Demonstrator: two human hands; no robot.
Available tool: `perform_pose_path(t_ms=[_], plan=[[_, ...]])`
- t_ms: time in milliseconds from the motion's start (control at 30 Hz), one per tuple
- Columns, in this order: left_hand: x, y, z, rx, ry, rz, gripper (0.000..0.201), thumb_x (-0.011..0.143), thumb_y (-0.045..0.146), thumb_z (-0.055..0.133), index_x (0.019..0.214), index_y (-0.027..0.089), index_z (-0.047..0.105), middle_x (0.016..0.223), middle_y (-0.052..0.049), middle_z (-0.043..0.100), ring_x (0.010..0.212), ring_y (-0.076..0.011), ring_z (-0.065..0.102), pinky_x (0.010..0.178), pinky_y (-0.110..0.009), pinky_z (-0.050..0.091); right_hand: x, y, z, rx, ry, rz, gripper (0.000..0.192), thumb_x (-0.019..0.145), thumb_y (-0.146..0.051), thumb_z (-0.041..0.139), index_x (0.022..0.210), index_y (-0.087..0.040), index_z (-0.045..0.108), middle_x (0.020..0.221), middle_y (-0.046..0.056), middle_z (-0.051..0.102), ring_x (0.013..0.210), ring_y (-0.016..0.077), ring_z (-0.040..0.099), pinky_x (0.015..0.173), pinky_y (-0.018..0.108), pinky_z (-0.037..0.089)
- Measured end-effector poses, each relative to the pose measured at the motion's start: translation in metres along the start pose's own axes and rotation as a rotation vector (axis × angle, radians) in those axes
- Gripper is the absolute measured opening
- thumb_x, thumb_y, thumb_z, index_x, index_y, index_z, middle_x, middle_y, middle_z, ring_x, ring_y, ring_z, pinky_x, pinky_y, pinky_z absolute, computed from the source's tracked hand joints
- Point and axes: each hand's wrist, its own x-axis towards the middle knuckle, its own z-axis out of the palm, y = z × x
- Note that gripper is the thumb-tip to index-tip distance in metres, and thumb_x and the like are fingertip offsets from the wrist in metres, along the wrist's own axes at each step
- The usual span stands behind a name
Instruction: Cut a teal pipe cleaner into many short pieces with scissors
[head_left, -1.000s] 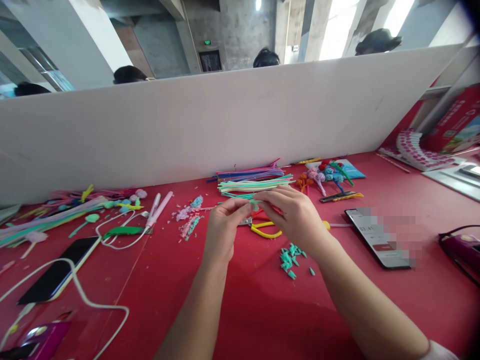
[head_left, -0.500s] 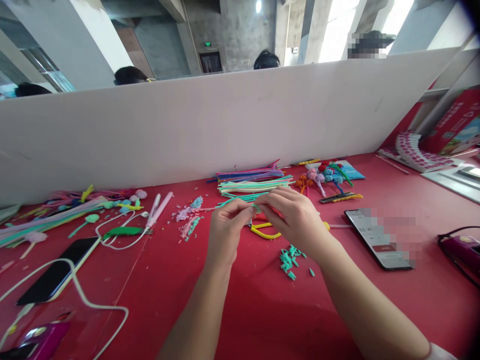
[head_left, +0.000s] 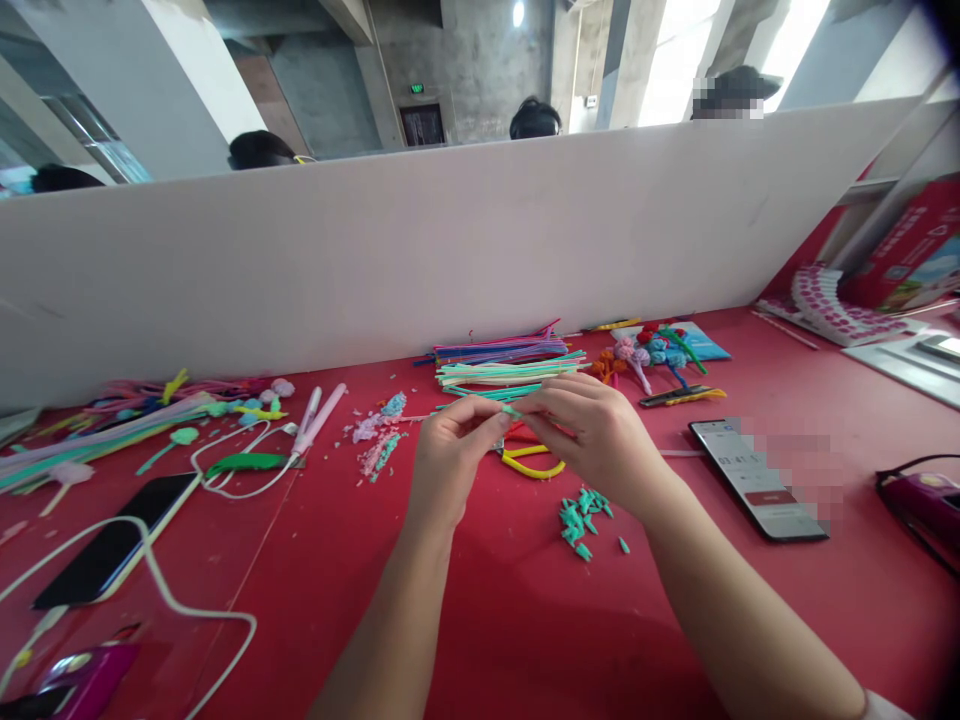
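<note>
Between the fingertips of both hands is a small green piece of pipe cleaner, mostly covered by the fingers. My left hand pinches one end with thumb and forefinger. My right hand pinches the other side from the right. Under the right hand lie scissors with yellow handles, partly hidden. A little pile of short green pipe cleaner pieces rests on the red table just in front of that hand. Bundles of pipe cleaners in green, cream and purple lie behind both hands.
Coloured fluff scraps lie left of centre, beside a pink styling iron with a white cable. Phones lie at left and right. Pompom figures sit at the back right. A pale partition closes the far side.
The fingers have shifted slightly around the green piece, and a bit more of it shows now. The right hand has turned a little. Nothing else on the table has moved.
</note>
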Motion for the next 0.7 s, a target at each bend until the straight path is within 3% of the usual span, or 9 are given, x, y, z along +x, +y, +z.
perform_pose_path(t_ms=[233,400,700], plan=[[-0.0033,0.0032,0.0012,0.084,0.024,0.002,0.009,0.070,0.025,0.059,0.068,0.016,0.060,0.061,0.002,0.049,0.059,-0.0086,0.043,0.054,-0.020,0.035,-0.0016,-0.0011,0.0003,0.104,0.036,0.085,0.017,0.079,-0.016,0.046,0.091,-0.021,0.057,0.081,0.002,0.060,0.076,0.0125,0.053,0.069,0.025,0.040],[-0.0045,0.0031,0.0053,0.093,0.075,-0.004,0.010,0.069,0.027,0.059,0.069,0.017,0.059,0.063,0.001,0.051,0.060,-0.0096,0.044,0.054,-0.020,0.035,-0.0006,-0.0032,-0.0001,-0.033,0.077,0.031,0.017,0.075,-0.010,0.044,0.079,-0.021,0.056,0.085,0.003,0.059,0.082,0.0156,0.050,0.075,0.032,0.039],[-0.0083,0.0073,0.0041,0.177,-0.023,0.026,0.012,0.071,0.028,0.057,0.072,0.017,0.061,0.070,-0.001,0.055,0.066,-0.0125,0.047,0.060,-0.023,0.038,0.0006,-0.0069,-0.0002,-0.098,0.122,0.053,0.007,0.075,-0.017,0.050,0.073,-0.022,0.055,0.093,0.004,0.054,0.088,0.0185,0.045,0.079,0.037,0.037]])
